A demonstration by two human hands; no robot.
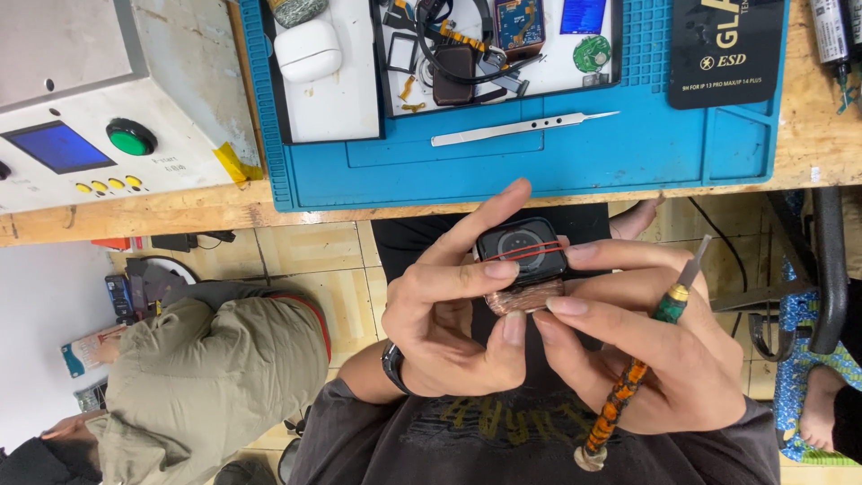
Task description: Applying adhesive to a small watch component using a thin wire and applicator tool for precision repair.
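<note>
hands (pixel 539 314) grip smartwatch (pixel 523 254) | tweezers (pixel 523 129) on blue mat (pixel 575 162) beyond

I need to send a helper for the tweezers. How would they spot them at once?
Start at the blue work mat on the wooden bench. Along its near part, just below the white parts tray, lie the tweezers: one long, slim silver strip tapering to a fine point on the right, the only bare metal tool lying alone there.

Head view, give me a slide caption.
Both hands grip a rubber-banded smartwatch below a blue repair mat.
</note>
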